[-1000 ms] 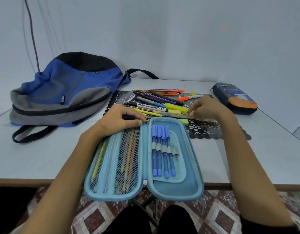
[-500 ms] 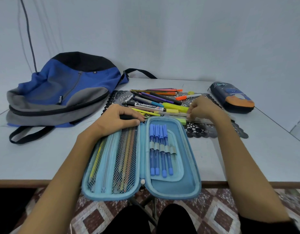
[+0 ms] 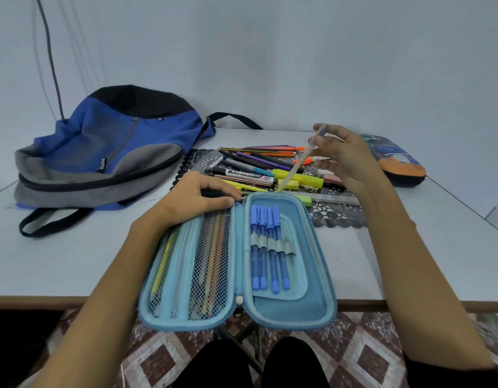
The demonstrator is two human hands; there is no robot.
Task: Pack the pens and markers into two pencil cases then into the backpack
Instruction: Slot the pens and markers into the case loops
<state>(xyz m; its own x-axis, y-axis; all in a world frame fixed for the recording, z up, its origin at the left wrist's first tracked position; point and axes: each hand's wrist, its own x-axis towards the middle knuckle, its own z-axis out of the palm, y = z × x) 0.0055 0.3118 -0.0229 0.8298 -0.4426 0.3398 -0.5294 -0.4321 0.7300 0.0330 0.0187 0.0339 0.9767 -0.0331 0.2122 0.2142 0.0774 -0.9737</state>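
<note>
An open light-blue pencil case [image 3: 315, 298] lies at the table's front edge, with several blue pens [image 3: 269, 247] under elastic loops in its right half and coloured pencils behind mesh in its left half. My left hand [image 3: 197, 200] rests on the case's upper left corner, fingers curled over a dark object at the rim. My right hand [image 3: 346, 161] is lifted above the pile of pens and markers [image 3: 259, 166] and pinches a pale, translucent pen [image 3: 301, 161] that slants down toward the case's top edge. A second, dark pencil case [image 3: 396, 161] lies zipped at the far right.
A blue, grey and black backpack [image 3: 102, 152] lies on the table at the left, straps trailing. The pens sit on a dark lace mat [image 3: 337, 217] with a metal ruler [image 3: 334, 198] and erasers. The white table [image 3: 74, 253] ends close in front, above a tiled floor.
My right hand has risen from the pile, lifting the pale pen and tilting it. My left hand has stayed on the case's corner.
</note>
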